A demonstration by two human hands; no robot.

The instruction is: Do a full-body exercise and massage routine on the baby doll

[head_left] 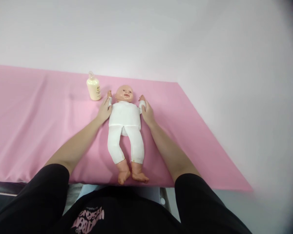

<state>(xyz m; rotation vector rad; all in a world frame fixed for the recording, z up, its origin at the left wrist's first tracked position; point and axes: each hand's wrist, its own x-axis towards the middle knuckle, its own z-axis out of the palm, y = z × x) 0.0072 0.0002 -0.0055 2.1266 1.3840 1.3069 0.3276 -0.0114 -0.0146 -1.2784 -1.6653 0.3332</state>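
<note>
A baby doll (pixel 125 126) in a white cloth body suit lies face up on a pink sheet (pixel 39 123), head away from me and bare feet at the near edge. My left hand (pixel 104 110) wraps around the doll's arm on the left side. My right hand (pixel 146 111) grips the doll's other arm on the right side. Both of the doll's arms are raised beside its head.
A small cream-coloured bottle (pixel 93 87) with a clear cap stands upright on the sheet just left of the doll's head. The sheet's right edge runs diagonally toward me. A plain white wall is behind. A dark surface shows below the sheet's near edge at lower left.
</note>
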